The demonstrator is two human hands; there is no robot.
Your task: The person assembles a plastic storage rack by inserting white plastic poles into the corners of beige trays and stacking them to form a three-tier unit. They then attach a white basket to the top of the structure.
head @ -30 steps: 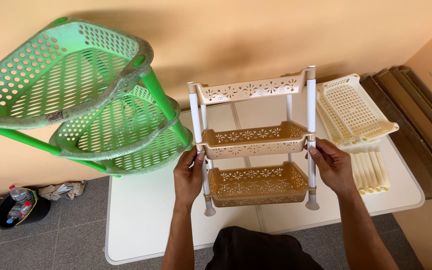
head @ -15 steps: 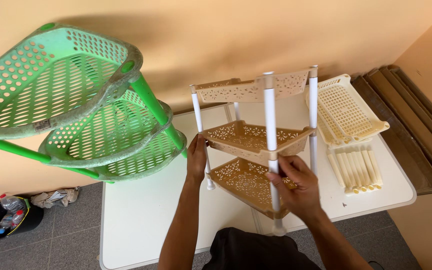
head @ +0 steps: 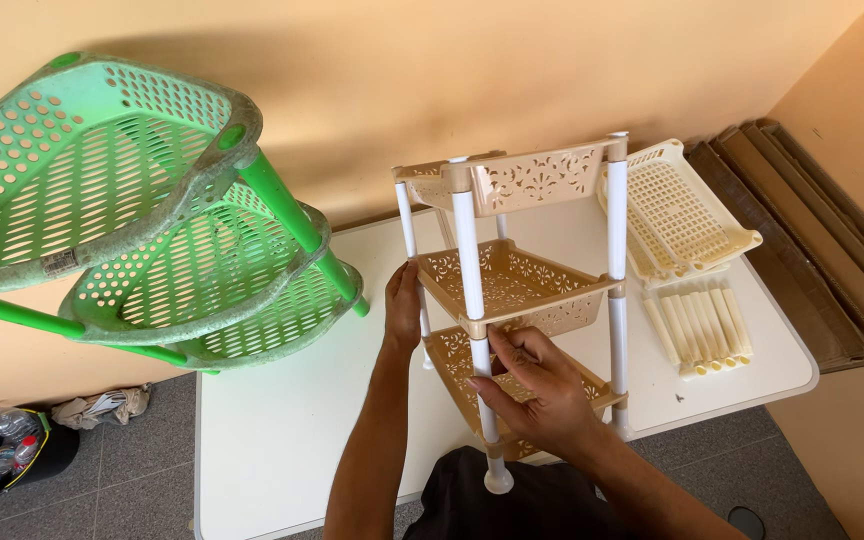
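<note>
A three-tier beige basket rack [head: 517, 285] with white poles stands on the white table [head: 282, 430], turned corner-on toward me. My right hand [head: 537, 385] grips the nearest white pole [head: 472, 300] just below the middle basket. My left hand [head: 402, 310] holds the rack's left rear pole at the middle tier. The bottom basket is partly hidden behind my right hand.
A green three-tier basket rack [head: 152, 230] leans tilted over the table's left side. Stacked cream baskets [head: 677, 215] and a bundle of cream tubes [head: 697, 330] lie at the right. Brown boards [head: 802, 230] lean at far right. A black bucket [head: 12, 455] with bottles sits on the floor.
The beige rack has been rotated from facing me flat to corner-on. My right hand has shifted from the right pole to the pole now nearest me.
</note>
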